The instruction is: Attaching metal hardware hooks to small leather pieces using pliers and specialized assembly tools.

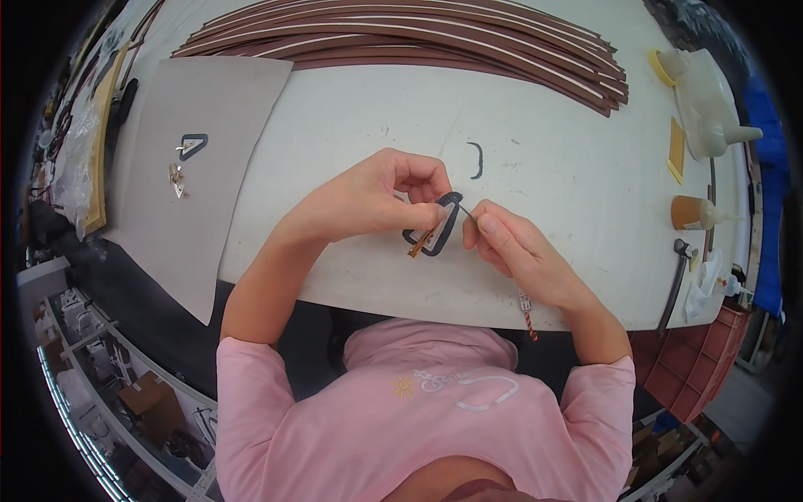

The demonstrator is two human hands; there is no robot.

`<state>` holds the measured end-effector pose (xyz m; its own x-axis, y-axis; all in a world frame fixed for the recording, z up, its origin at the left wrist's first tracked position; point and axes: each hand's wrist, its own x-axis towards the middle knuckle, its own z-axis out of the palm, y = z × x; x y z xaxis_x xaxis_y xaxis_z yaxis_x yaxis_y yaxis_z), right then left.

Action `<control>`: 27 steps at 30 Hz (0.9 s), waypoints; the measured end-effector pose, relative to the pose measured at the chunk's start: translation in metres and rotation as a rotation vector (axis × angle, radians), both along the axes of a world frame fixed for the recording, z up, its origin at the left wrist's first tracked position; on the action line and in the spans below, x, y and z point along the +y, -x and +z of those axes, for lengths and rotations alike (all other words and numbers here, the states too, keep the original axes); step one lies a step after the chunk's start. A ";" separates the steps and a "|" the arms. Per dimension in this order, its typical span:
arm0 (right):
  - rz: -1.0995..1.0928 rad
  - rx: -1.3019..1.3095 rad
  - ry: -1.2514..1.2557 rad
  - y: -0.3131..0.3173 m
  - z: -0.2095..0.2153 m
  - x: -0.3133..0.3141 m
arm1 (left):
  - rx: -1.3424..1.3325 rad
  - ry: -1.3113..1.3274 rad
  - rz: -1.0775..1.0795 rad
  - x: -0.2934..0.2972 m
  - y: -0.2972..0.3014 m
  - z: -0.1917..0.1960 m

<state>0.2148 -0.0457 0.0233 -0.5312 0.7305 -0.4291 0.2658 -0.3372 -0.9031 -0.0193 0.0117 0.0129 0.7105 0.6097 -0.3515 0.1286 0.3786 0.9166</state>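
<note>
My left hand [386,194] pinches a small dark, rounded triangular frame [450,227] with a pale inside. A brownish-gold piece [418,245] sticks out at the frame's lower end; its kind I cannot make out. At the top corner, a narrow dark strip [468,214] runs from the frame to my right hand [520,251], whose thumb and forefinger are closed on its end. Beyond my hands, a short curved dark strip [480,162] lies on the white table [335,117]. A similar triangular frame [194,147] rests on the grey sheet [167,226] at the left, near gold-coloured metal pieces [176,181].
Long brown strips [401,33] lie bundled across the far side. Along the right edge stand a white plastic bottle [707,105], an amber squeeze bottle [690,213] and a dark long-handled tool [672,284]. Below that edge is a red crate [694,360]; shelving [125,368] is at lower left.
</note>
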 end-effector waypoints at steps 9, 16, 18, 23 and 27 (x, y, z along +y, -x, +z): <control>-0.020 0.053 0.066 0.000 -0.007 0.000 | 0.017 0.018 -0.020 -0.005 -0.006 -0.006; 0.003 0.046 -0.003 0.001 -0.016 0.001 | 0.029 0.006 -0.037 -0.004 -0.007 -0.012; 0.015 0.045 -0.016 0.001 -0.015 0.002 | 0.024 0.029 -0.042 -0.004 -0.007 -0.012; 0.022 0.060 0.060 -0.002 -0.012 0.004 | 0.029 0.029 -0.043 -0.004 -0.006 -0.013; 0.016 0.057 0.064 -0.001 -0.013 0.005 | 0.044 0.019 -0.045 -0.004 -0.006 -0.014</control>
